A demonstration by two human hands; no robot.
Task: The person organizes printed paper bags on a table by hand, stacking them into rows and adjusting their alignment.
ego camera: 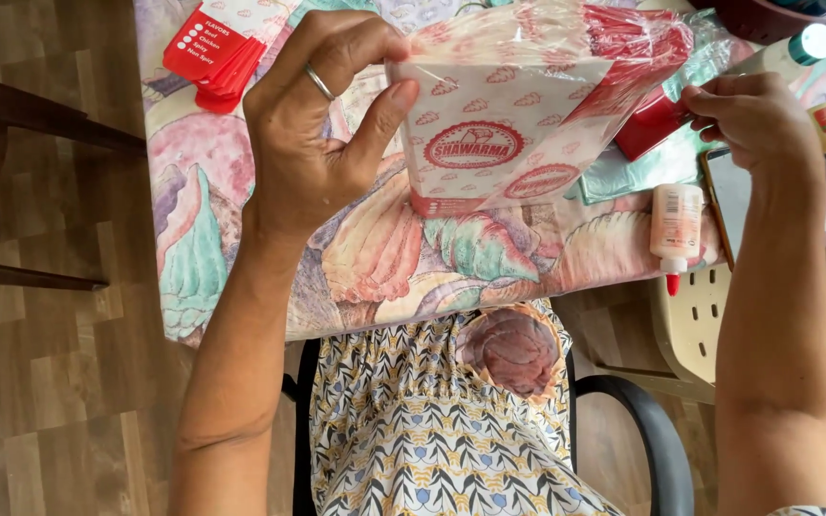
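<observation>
— Where had you got to at that point?

— Starting on my left: the stack of red cards [214,53] lay untouched at the far corner of the table [375,258]. My left hand [313,124] was closed on the near end of the clear plastic pack of white-and-red paper sleeves [504,105], thumb pressed against its front and fingers curled behind, holding it up just above the patterned cloth.

— And the other end?

— My right hand [752,119] was pinched narrow on the loose plastic at the far end, near the red paper inside. I judged the pack was not yet opened: the sleeves sat together inside the wrap, none drawn out.

— So what was left?

— Nearly everything, I'd say. Getting the wrap open and the sleeves out was all ahead of me.

— Anything else within reach?

— A small glue bottle with a red tip [676,229] lay at the table's edge just below my right wrist, capped as far as I could tell.
</observation>
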